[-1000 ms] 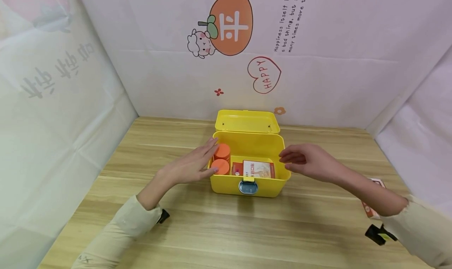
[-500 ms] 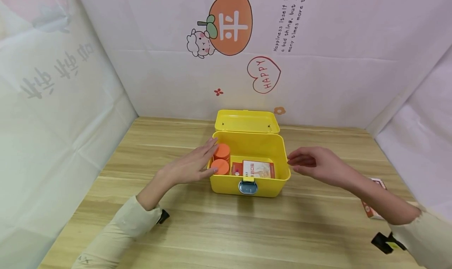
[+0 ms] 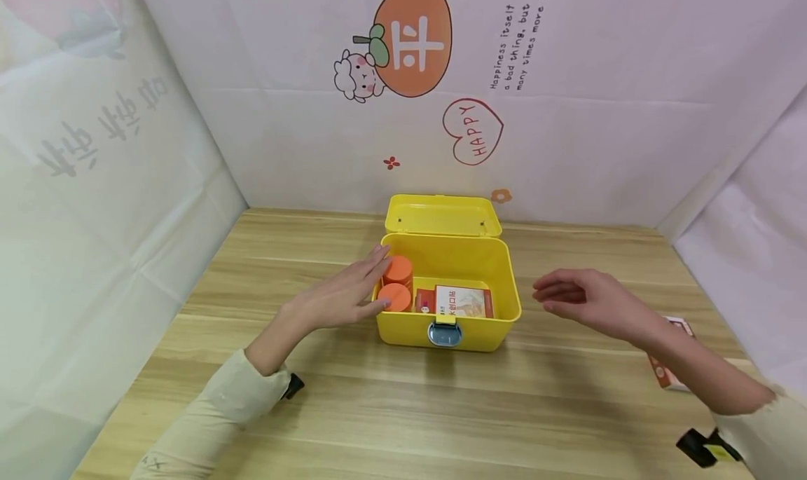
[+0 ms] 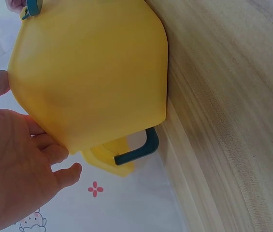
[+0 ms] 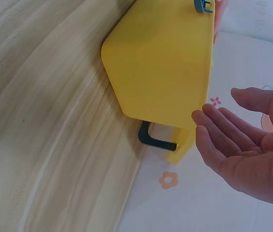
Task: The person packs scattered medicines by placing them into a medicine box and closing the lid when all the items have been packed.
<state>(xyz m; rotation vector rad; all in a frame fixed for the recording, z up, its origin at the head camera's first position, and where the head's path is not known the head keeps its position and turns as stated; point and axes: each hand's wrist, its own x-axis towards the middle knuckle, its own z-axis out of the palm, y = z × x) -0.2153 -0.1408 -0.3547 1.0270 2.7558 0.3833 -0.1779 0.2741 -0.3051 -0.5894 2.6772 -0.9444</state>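
A yellow storage box (image 3: 410, 329) stands on the table with its lid (image 3: 443, 216) swung back. Inside at the left are two orange-lidded round containers (image 3: 394, 298); to their right lies a white and red carton (image 3: 463, 302) with a red packet (image 3: 425, 300) beside it. My left hand (image 3: 340, 291) rests at the box's left rim with fingers extended, its thumb over the front container. My right hand (image 3: 589, 298) hovers to the right of the box, holding nothing, its fingers loosely bent. In the right wrist view that hand (image 5: 252, 140) is apart from the box's side wall (image 5: 160, 63).
Another red and white carton (image 3: 670, 368) lies on the wooden table (image 3: 403, 410) at the right, partly behind the right forearm. A dark green handle (image 4: 143, 147) sits at the box's back. Printed white sheets (image 3: 290, 144) enclose the table's back and sides.
My right hand has drawn away to the right from the box's right rim. The left hand stays at the left rim, and the box's contents look the same.
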